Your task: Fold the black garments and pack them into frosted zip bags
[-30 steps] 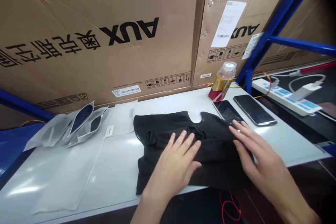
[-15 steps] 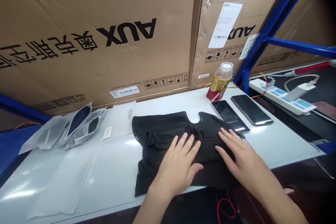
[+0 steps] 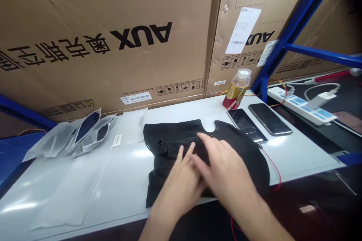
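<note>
A black garment (image 3: 175, 130) lies partly folded on the white table, with a curved neckline at its far edge and a rolled sleeve across its middle. My left hand (image 3: 183, 180) rests on the fabric near its centre, two fingers stretched out and the others hidden behind my right hand. Crossing over it, my right hand (image 3: 223, 162) has its thumb apart from slightly bent fingers and holds nothing visible. The fabric beneath both hands is covered from sight.
Two phones (image 3: 246, 124) (image 3: 270, 119) and a drink bottle (image 3: 236, 89) stand right of the garment. Frosted plastic bags (image 3: 73, 180) (image 3: 53, 139) lie at left. Large cartons (image 3: 175, 0) rise behind. A red cable (image 3: 277, 171) hangs over the front edge; a power strip (image 3: 301, 105) sits at right.
My right hand has moved left from the garment's right side to above my left hand. The right side of the garment now shows, spread toward the red cable.
</note>
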`<state>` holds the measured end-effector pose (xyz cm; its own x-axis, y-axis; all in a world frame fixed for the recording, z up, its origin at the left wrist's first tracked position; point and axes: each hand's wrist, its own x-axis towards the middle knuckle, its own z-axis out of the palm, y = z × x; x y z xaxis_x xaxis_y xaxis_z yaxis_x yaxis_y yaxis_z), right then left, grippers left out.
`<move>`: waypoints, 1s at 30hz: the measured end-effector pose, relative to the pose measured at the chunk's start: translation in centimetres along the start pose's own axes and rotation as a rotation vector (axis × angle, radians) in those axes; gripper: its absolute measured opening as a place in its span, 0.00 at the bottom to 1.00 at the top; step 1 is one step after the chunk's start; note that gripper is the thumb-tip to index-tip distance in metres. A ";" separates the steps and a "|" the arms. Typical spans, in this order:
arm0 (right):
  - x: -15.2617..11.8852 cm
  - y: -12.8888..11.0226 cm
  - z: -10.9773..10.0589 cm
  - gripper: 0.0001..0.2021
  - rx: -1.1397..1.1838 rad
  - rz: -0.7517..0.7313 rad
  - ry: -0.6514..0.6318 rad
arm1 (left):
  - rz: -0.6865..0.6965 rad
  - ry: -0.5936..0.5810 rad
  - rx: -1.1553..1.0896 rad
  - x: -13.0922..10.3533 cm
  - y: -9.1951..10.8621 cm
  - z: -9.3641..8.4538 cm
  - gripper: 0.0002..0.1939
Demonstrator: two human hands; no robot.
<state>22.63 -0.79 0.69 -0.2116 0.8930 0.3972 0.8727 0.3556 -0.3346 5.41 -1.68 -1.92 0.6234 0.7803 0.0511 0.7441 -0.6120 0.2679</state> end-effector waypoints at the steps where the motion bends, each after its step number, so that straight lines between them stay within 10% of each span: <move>1: -0.2 -1.0 0.5 0.26 0.033 -0.045 -0.041 | -0.024 -0.002 0.022 -1.2 -0.6 -0.7 0.24; 7: -3.5 -0.8 4.3 0.27 -0.008 -0.268 -0.158 | -0.108 0.168 0.116 -6.9 -4.7 -2.9 0.22; 12: -3.7 1.1 4.1 0.28 0.016 -0.376 -0.219 | -0.075 0.261 0.182 -4.6 -2.9 -1.3 0.26; 17: -2.7 2.7 2.9 0.23 0.079 -0.197 0.004 | -0.087 0.143 0.183 -2.6 -1.8 1.1 0.32; 23: -2.4 3.0 3.9 0.26 0.024 -0.396 -0.232 | -0.103 0.089 0.186 -2.7 -2.5 2.3 0.33; 30: -2.5 2.7 4.6 0.25 -0.027 0.120 0.007 | -0.183 0.125 0.191 -3.8 -2.6 1.4 0.31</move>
<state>23.50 -0.80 -5.10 -0.1017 0.9269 0.3613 0.9030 0.2384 -0.3575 1.44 -3.28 -4.15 0.4489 0.8826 0.1398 0.8806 -0.4635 0.0984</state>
